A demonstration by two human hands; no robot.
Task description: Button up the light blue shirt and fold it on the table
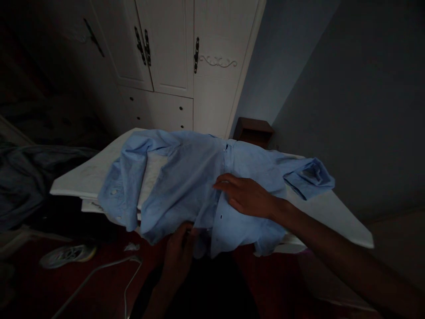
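A light blue button-up shirt lies spread over a white board, its front placket running down the middle. One sleeve hangs over the board's left part and the other lies folded toward the right end. My left hand is closed on the shirt's lower front edge, with the fingertips partly hidden in shadow. Higher up, at the placket, my right hand has its fingers bent together against the shirt's edge, apparently pinching the cloth.
A white wardrobe with dark handles stands behind the board, with a small brown wooden shelf to its right. On the red floor at left lie a sneaker and a pale cord. Dark grey fabric is heaped at far left.
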